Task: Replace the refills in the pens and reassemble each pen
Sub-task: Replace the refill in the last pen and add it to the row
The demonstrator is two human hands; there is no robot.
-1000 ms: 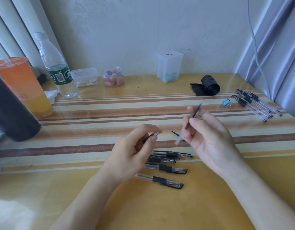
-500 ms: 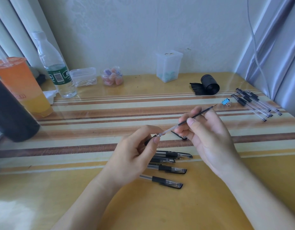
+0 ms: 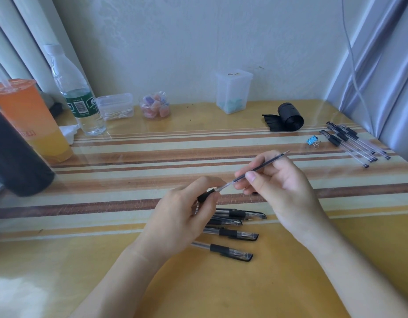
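1. Since a second ago, the right hand (image 3: 285, 187) has tipped the refill (image 3: 270, 161) from near upright to a slant. It has brought the refill's lower end to the pen barrel (image 3: 204, 196). Over the last half second, the two hands have drawn slightly closer.
2. The left hand (image 3: 180, 216) is curled round the pen barrel, with thumb and forefinger pinching its black grip. The barrel's open end points up and to the right.
3. The right hand pinches the refill between thumb and fingers near its middle. The writing tip sticks out past the fingers, up and to the right. The clear end meets the barrel's mouth; we cannot tell how far in it sits.
4. We see barrel and refill in one slanted line between the hands, lifted off the striped table (image 3: 152, 143).
5. Just below the hands lie capped pens (image 3: 230, 234) side by side on the table, caps to the right.
6. Far right lies a row of further pens (image 3: 336, 140), with a blue binder clip (image 3: 312, 141) just beside them.
7. Along the wall stand a black roll (image 3: 290, 115), a clear box (image 3: 234, 90), a small jar (image 3: 155, 107), a swab box (image 3: 115, 106) and a water bottle (image 3: 79, 95).
8. At the left edge stands an orange drink cup (image 3: 31, 120).
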